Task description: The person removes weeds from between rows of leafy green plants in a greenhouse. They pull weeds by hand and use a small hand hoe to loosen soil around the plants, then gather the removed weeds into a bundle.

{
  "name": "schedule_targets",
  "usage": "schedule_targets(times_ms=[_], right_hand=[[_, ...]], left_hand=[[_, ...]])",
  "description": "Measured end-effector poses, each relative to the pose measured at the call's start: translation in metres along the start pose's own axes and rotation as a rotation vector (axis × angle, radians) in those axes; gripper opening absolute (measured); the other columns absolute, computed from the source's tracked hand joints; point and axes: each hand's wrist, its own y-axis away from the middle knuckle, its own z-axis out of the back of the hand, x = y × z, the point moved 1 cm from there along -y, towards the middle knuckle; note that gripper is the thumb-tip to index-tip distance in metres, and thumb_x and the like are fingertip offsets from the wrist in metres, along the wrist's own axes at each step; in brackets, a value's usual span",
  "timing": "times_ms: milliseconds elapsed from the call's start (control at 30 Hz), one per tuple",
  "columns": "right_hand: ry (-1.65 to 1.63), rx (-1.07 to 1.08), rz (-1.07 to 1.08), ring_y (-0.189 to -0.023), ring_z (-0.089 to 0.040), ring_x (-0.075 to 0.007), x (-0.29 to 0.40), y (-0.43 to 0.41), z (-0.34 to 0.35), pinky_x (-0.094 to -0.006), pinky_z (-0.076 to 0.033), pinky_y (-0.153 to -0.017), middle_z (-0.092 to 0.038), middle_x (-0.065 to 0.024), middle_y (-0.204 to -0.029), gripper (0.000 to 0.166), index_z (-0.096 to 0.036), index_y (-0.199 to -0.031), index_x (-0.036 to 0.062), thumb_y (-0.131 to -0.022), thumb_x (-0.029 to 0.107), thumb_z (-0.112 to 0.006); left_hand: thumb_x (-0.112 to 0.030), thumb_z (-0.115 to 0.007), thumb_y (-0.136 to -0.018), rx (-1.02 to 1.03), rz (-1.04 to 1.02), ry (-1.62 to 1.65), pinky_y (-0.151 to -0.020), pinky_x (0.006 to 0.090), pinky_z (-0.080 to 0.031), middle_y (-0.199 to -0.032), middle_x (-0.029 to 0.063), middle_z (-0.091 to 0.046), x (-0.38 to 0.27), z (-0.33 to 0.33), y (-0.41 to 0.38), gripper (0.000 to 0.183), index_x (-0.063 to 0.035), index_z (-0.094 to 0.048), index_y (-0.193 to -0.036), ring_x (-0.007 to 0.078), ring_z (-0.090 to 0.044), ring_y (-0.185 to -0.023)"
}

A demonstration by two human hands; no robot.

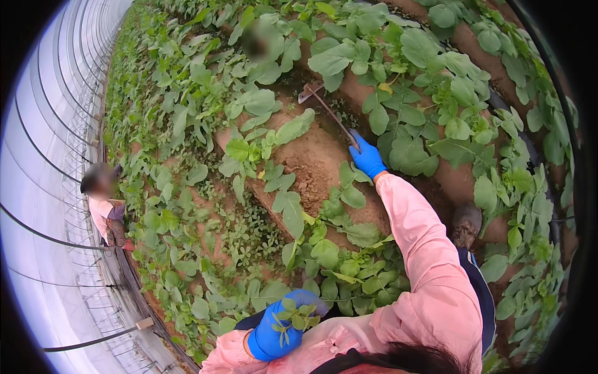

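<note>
My right hand (367,156), in a blue glove, is closed around the thin handle of a hand hoe (332,112). The hoe's flat metal blade (310,91) is low at the soil between leafy green crop plants, near small weeds. My left hand (279,327), also blue-gloved, is close to my body at the bottom. Against it lies a small bunch of pulled weeds (299,319); its fingers are partly hidden by the leaves and look curled around the stems. Bare, crumbly soil (308,182) lies between the two hands, with leafy plants (327,252) around it.
Rows of leafy plants (182,112) fill the ground on both sides. At far left a person (103,210) crouches beside the plastic greenhouse wall (46,187). My boot (466,224) stands on the soil at right. A black hose or pipe (528,145) runs along the right rows.
</note>
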Motion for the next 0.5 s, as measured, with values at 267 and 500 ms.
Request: schedule_targets(times_ms=[267, 500], right_hand=[[-0.338, 0.062, -0.087, -0.094, -0.057, -0.0378, 0.067, -0.069, -0.051, -0.0385, -0.043, -0.083, -0.056, -0.0256, -0.105, 0.049, -0.043, -0.13, 0.0177, -0.082, 0.028, -0.047], [-0.4, 0.186, -0.05, -0.098, -0.057, -0.0334, 0.038, -0.017, -0.038, -0.034, -0.043, -0.085, -0.055, -0.0248, -0.111, 0.052, -0.042, -0.132, 0.0189, -0.081, 0.03, -0.049]], left_hand=[[-0.011, -0.064, -0.068, 0.117, -0.201, -0.549, -0.063, 0.036, -0.047, -0.091, 0.0116, -0.057, 0.0, 0.005, -0.013, 0.035, -0.0078, -0.054, -0.102, 0.0318, -0.057, -0.076], [-0.015, -0.067, -0.066, 0.094, -0.203, -0.589, -0.06, 0.0359, -0.046, -0.087, 0.0117, -0.056, -0.01, -0.006, -0.018, 0.039, -0.0083, -0.053, -0.102, 0.0316, -0.057, -0.073]])
